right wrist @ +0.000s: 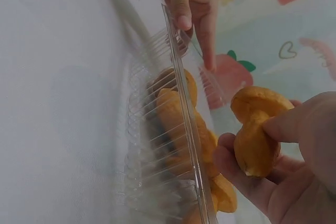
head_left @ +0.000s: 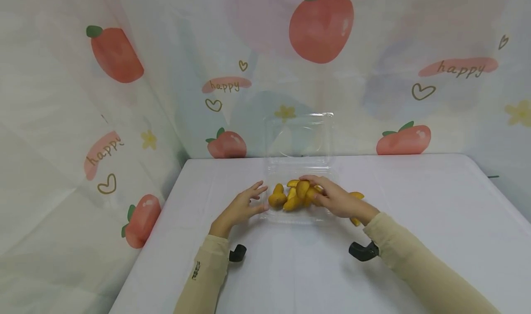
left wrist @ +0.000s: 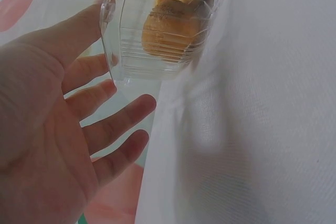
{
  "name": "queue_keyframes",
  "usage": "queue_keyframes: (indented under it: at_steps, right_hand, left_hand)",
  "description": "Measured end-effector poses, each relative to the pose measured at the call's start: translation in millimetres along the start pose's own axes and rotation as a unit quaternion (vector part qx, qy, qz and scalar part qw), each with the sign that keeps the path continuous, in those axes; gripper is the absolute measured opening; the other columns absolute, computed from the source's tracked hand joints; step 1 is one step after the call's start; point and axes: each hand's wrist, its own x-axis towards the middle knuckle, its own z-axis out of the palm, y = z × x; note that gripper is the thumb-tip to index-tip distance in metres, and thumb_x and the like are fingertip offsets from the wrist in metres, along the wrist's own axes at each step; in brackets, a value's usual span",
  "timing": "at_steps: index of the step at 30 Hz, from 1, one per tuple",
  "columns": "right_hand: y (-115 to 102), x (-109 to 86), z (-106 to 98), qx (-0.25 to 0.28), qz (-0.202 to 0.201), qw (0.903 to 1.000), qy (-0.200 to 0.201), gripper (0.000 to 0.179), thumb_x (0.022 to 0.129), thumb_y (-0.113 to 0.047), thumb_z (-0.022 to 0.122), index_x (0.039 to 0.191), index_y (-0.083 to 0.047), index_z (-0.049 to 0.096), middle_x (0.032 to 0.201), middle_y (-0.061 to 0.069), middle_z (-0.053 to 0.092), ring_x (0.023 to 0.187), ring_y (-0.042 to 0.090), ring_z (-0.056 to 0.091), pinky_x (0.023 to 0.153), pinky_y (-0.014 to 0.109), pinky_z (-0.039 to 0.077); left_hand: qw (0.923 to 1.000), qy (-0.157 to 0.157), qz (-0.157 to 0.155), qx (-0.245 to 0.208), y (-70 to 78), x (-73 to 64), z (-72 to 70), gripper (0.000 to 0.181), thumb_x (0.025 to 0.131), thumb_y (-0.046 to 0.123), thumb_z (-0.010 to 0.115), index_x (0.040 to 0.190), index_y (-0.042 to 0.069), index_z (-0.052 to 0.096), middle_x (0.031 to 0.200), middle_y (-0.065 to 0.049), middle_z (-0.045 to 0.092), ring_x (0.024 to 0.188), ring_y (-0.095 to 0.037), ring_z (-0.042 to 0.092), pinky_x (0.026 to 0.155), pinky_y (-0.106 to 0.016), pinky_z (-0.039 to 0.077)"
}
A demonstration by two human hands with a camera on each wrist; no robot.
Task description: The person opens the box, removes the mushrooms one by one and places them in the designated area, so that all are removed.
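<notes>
A clear plastic box (head_left: 286, 219) stands on the table with its hinged lid (head_left: 298, 139) raised at the back. Several yellow-orange mushrooms (head_left: 277, 200) lie inside it. My right hand (head_left: 338, 199) is over the box's right part and pinches one mushroom (right wrist: 257, 145) between thumb and fingers; its rounded cap and thick stem show in the right wrist view. At the box's left side is my left hand (head_left: 242, 206), fingers spread and mostly straight. Its thumb touches the box rim (left wrist: 107, 35) in the left wrist view.
More yellow pieces (head_left: 356, 195) lie on the table right of the box, partly hidden by my right wrist. The white-covered table (head_left: 269, 277) meets a fruit-print backdrop (head_left: 352, 97) right behind the lid. Black camera mounts (head_left: 363, 251) stick out from both wrists.
</notes>
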Motion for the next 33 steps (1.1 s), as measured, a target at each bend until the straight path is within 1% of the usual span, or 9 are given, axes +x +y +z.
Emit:
queue_keyframes:
  at_steps: [3, 7, 10, 12, 15, 19, 23, 28, 33]
  right_hand:
    - [1, -2.0, -2, 0.030, 0.016, 0.9994, 0.001, 0.052, 0.102, 0.000, 0.052, 0.151, -0.007, 0.038, 0.153, 0.021, 0.043, 0.135, 0.045, 0.047, 0.108, 0.062, 0.046]
    - [2, -6.4, -7, 0.060, 0.031, 0.9977, 0.006, 0.053, 0.101, -0.003, 0.057, 0.151, -0.007, 0.037, 0.149, 0.025, 0.045, 0.124, 0.045, 0.058, 0.098, 0.044, 0.058]
    - [2, -9.8, -11, 0.062, 0.029, 0.9974, 0.023, 0.054, 0.100, -0.004, 0.061, 0.149, -0.006, 0.039, 0.145, 0.026, 0.048, 0.116, 0.042, 0.063, 0.090, 0.034, 0.060]
    - [3, -11.5, -13, 0.051, 0.028, 0.9976, 0.039, 0.055, 0.098, -0.005, 0.063, 0.149, -0.005, 0.041, 0.143, 0.025, 0.051, 0.115, 0.039, 0.063, 0.089, 0.032, 0.060]
    - [5, -14.2, -17, 0.036, 0.033, 0.9969, 0.061, 0.056, 0.097, -0.006, 0.066, 0.148, -0.005, 0.043, 0.140, 0.023, 0.055, 0.113, 0.037, 0.064, 0.088, 0.032, 0.060]
    - [7, -17.5, -23, 0.027, 0.040, 0.9951, 0.086, 0.057, 0.097, -0.010, 0.068, 0.148, -0.006, 0.043, 0.138, 0.022, 0.057, 0.112, 0.036, 0.064, 0.086, 0.030, 0.059]
    - [9, -21.9, -28, 0.025, 0.040, 0.9935, 0.103, 0.058, 0.097, -0.015, 0.068, 0.148, -0.005, 0.043, 0.136, 0.024, 0.058, 0.111, 0.037, 0.064, 0.082, 0.023, 0.056]
    - [12, -29.7, -34, 0.029, 0.040, 0.9915, 0.120, 0.057, 0.097, -0.013, 0.068, 0.147, -0.002, 0.043, 0.132, 0.026, 0.060, 0.107, 0.036, 0.065, 0.079, 0.020, 0.055]
    - [18, -39.4, -40, 0.023, 0.059, 0.9885, 0.137, 0.058, 0.098, -0.013, 0.067, 0.149, -0.002, 0.041, 0.133, 0.026, 0.059, 0.107, 0.036, 0.064, 0.079, 0.017, 0.054]
  left_hand:
    - [1.0000, 0.001, 0.004, 0.003, -1.3, 0.2, 0.4, 0.067, 0.095, 0.027, 0.072, 0.153, 0.009, 0.045, 0.168, -0.010, 0.027, 0.129, -0.034, 0.059, 0.112, -0.060, 0.043]
    - [1.0000, 0.000, -0.005, -0.001, -0.7, -0.5, 1.0, 0.069, 0.094, 0.028, 0.073, 0.154, 0.012, 0.044, 0.169, -0.007, 0.026, 0.130, -0.033, 0.058, 0.114, -0.059, 0.042]
    - [0.9999, 0.000, -0.012, -0.002, 0.8, -1.2, 1.2, 0.069, 0.093, 0.028, 0.074, 0.154, 0.013, 0.044, 0.169, -0.006, 0.026, 0.132, -0.033, 0.057, 0.114, -0.059, 0.041]
    - [0.9999, 0.003, -0.015, -0.002, 1.5, -1.2, 1.4, 0.069, 0.093, 0.028, 0.074, 0.153, 0.013, 0.045, 0.169, -0.006, 0.026, 0.133, -0.033, 0.057, 0.114, -0.058, 0.041]
    - [0.9998, 0.006, -0.018, -0.001, 2.7, -1.1, 1.7, 0.069, 0.092, 0.027, 0.075, 0.153, 0.013, 0.046, 0.169, -0.006, 0.027, 0.133, -0.033, 0.057, 0.114, -0.058, 0.041]
    - [0.9997, 0.012, -0.022, 0.004, 3.3, -1.3, 2.4, 0.070, 0.091, 0.029, 0.077, 0.152, 0.014, 0.047, 0.168, -0.006, 0.029, 0.133, -0.033, 0.057, 0.114, -0.058, 0.042]
    - [0.9995, 0.016, -0.027, 0.008, 2.7, -2.0, 2.4, 0.070, 0.090, 0.029, 0.077, 0.152, 0.014, 0.048, 0.168, -0.006, 0.030, 0.133, -0.032, 0.057, 0.113, -0.058, 0.042]
    - [0.9995, 0.019, -0.025, 0.010, 4.3, -2.6, 1.0, 0.070, 0.090, 0.029, 0.078, 0.151, 0.013, 0.049, 0.167, -0.007, 0.031, 0.132, -0.032, 0.058, 0.114, -0.059, 0.042]
    - [0.9995, 0.018, -0.020, 0.014, 5.9, -1.9, 1.2, 0.071, 0.090, 0.032, 0.078, 0.151, 0.013, 0.049, 0.167, -0.007, 0.031, 0.132, -0.032, 0.057, 0.115, -0.060, 0.039]
